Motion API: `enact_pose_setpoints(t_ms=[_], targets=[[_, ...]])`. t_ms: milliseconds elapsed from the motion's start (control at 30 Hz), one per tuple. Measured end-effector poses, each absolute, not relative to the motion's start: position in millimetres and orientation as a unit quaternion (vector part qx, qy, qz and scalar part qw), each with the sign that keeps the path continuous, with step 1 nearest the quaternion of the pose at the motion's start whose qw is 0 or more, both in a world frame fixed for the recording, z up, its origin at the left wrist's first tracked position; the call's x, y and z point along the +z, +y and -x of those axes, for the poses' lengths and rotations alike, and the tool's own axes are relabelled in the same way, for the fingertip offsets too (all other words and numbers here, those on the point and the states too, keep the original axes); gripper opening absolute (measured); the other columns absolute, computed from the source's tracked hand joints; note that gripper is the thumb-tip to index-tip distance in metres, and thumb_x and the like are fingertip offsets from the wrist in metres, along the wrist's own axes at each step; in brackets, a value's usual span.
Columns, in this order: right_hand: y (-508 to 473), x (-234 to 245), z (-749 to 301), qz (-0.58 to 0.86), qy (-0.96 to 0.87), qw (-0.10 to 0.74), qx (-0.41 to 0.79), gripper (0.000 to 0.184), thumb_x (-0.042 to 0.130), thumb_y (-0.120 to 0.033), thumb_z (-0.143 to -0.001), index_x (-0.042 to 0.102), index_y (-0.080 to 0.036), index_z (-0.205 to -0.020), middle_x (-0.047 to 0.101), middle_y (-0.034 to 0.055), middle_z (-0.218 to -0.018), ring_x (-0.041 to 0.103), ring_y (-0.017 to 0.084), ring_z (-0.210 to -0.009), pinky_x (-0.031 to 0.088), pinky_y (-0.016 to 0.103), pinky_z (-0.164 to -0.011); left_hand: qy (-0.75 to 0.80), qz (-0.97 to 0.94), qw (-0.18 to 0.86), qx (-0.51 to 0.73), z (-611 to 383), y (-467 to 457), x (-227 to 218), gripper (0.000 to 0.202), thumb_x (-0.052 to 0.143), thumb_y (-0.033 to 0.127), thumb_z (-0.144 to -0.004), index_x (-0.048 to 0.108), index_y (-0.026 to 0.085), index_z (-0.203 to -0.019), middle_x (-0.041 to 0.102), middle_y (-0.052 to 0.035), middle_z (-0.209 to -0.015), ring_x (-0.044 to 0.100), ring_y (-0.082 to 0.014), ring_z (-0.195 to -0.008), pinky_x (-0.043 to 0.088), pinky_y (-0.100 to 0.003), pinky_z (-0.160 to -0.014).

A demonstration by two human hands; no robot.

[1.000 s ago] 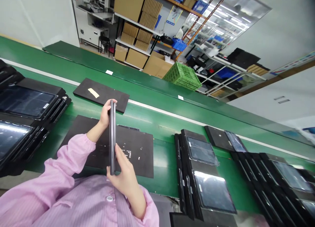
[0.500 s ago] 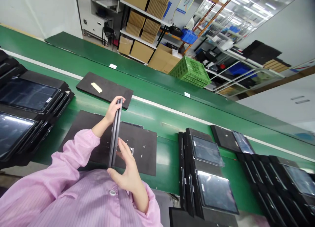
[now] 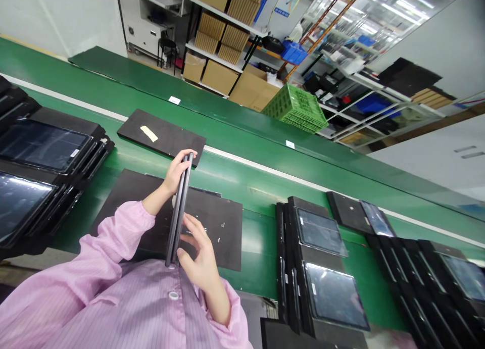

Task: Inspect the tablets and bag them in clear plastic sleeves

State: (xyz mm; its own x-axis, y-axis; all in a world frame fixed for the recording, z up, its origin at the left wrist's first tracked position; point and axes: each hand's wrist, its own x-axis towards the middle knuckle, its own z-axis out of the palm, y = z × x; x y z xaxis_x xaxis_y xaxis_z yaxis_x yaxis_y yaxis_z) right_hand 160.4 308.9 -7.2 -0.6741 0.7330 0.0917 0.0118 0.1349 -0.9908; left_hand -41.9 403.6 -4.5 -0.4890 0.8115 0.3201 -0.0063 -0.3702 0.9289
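Note:
A dark grey tablet computer (image 3: 178, 212) stands edge-on in front of my chest, its top end leaning right. My left hand (image 3: 176, 173) grips its upper end. My right hand (image 3: 200, 253) lies beside the lower half, fingers spread and curved, thumb near the bottom end. Whether those fingers touch the tablet is hard to see. Below both hands lies a black foam pad (image 3: 215, 243) with small white marks. My pink striped sleeve (image 3: 117, 233) crosses its left corner.
A green conveyor belt (image 3: 246, 187) with a white stripe runs across the view. Stacks of black-framed tablets (image 3: 41, 147) lie to the left, and more (image 3: 322, 258) lie to the right. Behind stands a black pad with yellow tape (image 3: 161, 137); beyond are shelves, cartons and a green crate.
The tablet has tilted from nearly upright, its top end now leaning right. My right hand's fingers have spread away from their earlier hold. The whole view has shifted slightly.

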Motion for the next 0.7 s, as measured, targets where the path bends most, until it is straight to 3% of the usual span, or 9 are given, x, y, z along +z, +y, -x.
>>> enact_pose_setpoints(t_ms=[233,533,700], targets=[[306,-7,-161,0.282,-0.677,0.330,0.594,0.058,0.063,-0.018,-0.079,0.057,-0.023,-0.137,0.051,0.0135,-0.141,0.062,0.023,-0.119,0.062,0.034,-0.089,0.493,-0.426,0.273,0.708,38,400,-3,0.034,0.051,0.039,-0.084,0.065,0.019,-0.108,0.067,-0.0091,-0.110,0.060,-0.0244,-0.105,0.045,-0.035,-0.097],[305,-9,-163,0.311,-0.704,0.338,0.543,0.068,0.061,-0.018,-0.076,0.053,-0.022,-0.143,0.052,0.0133,-0.144,0.057,0.027,-0.129,0.061,0.035,-0.091,0.518,-0.406,0.258,0.707,34,407,-7,0.033,0.051,0.039,-0.086,0.065,0.018,-0.108,0.067,-0.0101,-0.116,0.060,-0.0244,-0.107,0.044,-0.035,-0.098],[298,-4,-159,0.430,-0.712,0.306,0.464,0.051,0.059,-0.022,-0.083,0.062,-0.017,-0.134,0.070,0.0115,-0.122,0.069,0.026,-0.110,0.059,0.039,-0.095,0.555,-0.397,0.219,0.697,38,412,-15,0.030,0.052,0.040,-0.089,0.064,0.019,-0.108,0.066,-0.0092,-0.115,0.058,-0.0245,-0.114,0.040,-0.037,-0.105]])
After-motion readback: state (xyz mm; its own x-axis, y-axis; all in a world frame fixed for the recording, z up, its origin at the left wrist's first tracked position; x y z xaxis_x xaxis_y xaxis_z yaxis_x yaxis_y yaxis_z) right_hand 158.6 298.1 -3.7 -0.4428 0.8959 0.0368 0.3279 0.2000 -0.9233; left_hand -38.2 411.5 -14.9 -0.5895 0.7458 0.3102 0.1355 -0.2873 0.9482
